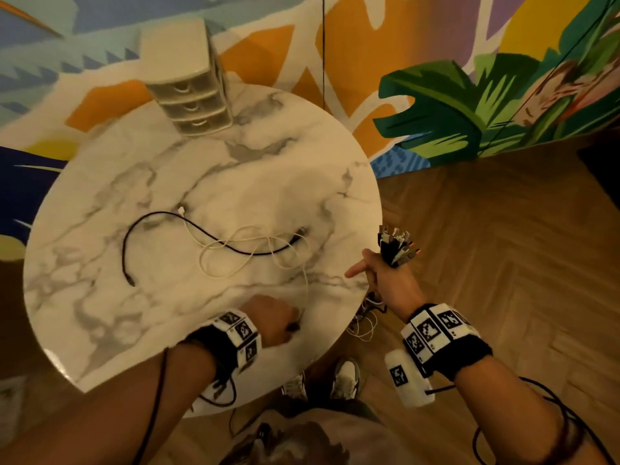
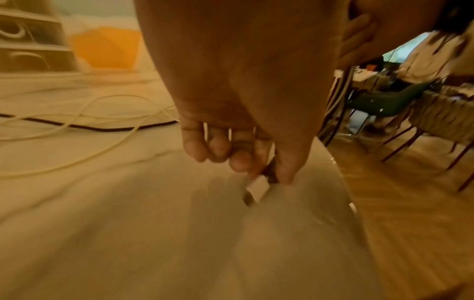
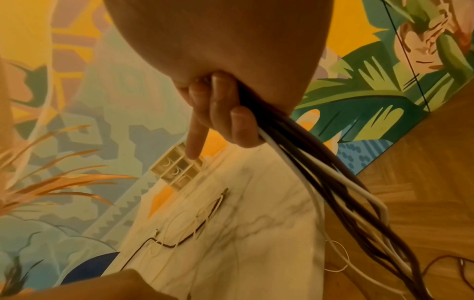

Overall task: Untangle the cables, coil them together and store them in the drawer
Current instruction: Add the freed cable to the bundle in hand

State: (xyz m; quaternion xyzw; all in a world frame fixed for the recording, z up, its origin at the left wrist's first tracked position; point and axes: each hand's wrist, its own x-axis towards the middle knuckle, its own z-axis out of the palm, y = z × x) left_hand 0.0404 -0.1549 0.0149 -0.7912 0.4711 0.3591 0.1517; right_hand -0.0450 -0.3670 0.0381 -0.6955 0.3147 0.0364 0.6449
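A round marble tabletop (image 1: 100, 263) fills the frame's centre; the drawer unit (image 1: 188, 85) sits upper left. A loose black cable (image 1: 161, 216) crosses a white cable (image 1: 235, 263) mid-frame. The right hand (image 1: 391, 283) clutches a cable bundle (image 1: 396, 246), forefinger out. The left hand (image 1: 271, 318) pinches a white plug (image 2: 259, 187).

Loose black cable (image 1: 188, 226) and white cable (image 1: 241, 253) sprawl across the table's (image 1: 100, 297) middle. Far off stands the drawer unit (image 1: 191, 92); marble between lies bare.
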